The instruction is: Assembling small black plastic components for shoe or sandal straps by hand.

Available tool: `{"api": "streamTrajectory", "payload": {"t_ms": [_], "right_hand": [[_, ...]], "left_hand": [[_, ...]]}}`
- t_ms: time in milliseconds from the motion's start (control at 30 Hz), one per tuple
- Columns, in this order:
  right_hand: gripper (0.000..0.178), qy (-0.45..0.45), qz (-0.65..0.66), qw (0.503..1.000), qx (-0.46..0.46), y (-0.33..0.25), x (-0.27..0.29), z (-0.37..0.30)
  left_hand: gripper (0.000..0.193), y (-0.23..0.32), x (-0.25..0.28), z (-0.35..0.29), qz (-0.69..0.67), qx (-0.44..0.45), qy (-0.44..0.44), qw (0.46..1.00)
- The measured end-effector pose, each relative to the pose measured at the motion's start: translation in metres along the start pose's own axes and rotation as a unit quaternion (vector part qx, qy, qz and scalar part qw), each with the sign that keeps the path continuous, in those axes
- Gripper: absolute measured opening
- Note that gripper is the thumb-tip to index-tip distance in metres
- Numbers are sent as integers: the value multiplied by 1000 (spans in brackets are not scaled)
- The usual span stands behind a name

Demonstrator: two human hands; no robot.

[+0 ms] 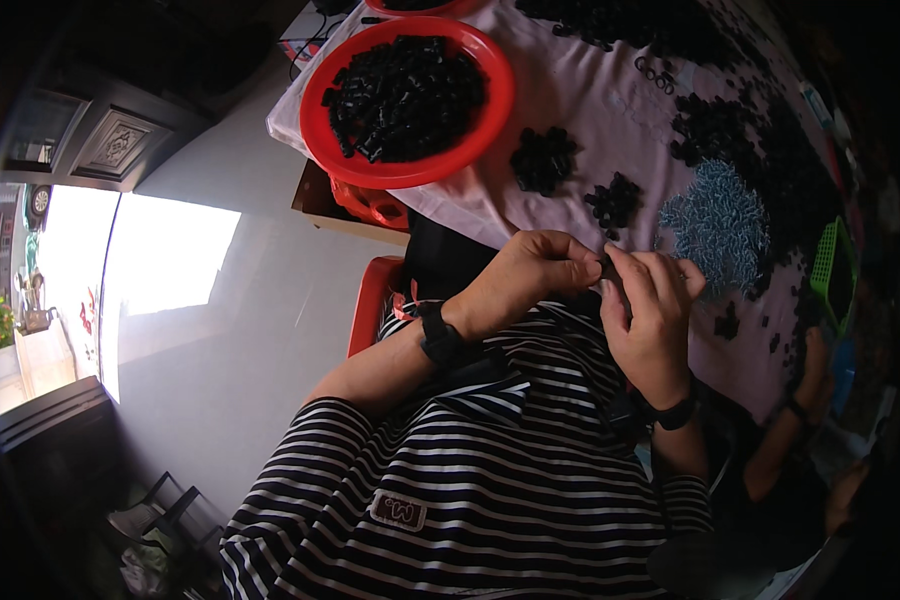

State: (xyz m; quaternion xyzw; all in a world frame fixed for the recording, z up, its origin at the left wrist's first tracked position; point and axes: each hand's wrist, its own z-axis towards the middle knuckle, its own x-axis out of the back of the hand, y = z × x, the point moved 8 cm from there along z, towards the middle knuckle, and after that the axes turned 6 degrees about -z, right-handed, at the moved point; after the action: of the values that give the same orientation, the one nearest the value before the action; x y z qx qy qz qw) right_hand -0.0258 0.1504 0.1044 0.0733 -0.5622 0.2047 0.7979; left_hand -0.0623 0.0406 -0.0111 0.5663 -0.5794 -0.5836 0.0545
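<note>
My left hand (530,282) and my right hand (648,312) meet just off the near edge of the table. Thumbs and fingertips of both are pinched around a small black part (603,263), mostly hidden by the fingers. Close beyond them lies a small pile of black parts (613,200), with a larger black pile (544,160) to its left. To the right of my right hand is a heap of thin blue-grey pieces (718,225); their exact kind is too small to tell.
A red basin (505,90) full of short black parts stands at the table's left corner. More black parts (715,130) spread over the pink cloth (610,95). A green perforated basket (832,270) and another person's arm (795,410) are at the right. An open box (345,225) sits below the basin.
</note>
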Motion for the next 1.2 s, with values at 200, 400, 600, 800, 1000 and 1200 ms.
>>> {"api": "streamTrajectory", "payload": {"t_ms": [200,400,600,800,1000,1200], "right_hand": [[47,-8,-29,999,14,-3,-5,-1],[42,-4,-31,998,47,-12,-6,0],[37,29,-34,999,31,-11,-5,-5],[22,26,-32,998,42,-9,-6,-8],[19,54,-5,996,70,-16,-6,-15],[21,-43,17,998,43,3,-15,-16]], "left_hand": [[20,-3,-3,1,-44,17,-9,999],[17,-5,-3,0,-42,19,-33,998],[19,2,-9,-2,-26,19,-40,999],[38,-12,-6,2,66,49,-55,995],[39,-24,-8,3,37,67,-109,991],[33,-26,-9,0,-22,96,-95,991]]}}
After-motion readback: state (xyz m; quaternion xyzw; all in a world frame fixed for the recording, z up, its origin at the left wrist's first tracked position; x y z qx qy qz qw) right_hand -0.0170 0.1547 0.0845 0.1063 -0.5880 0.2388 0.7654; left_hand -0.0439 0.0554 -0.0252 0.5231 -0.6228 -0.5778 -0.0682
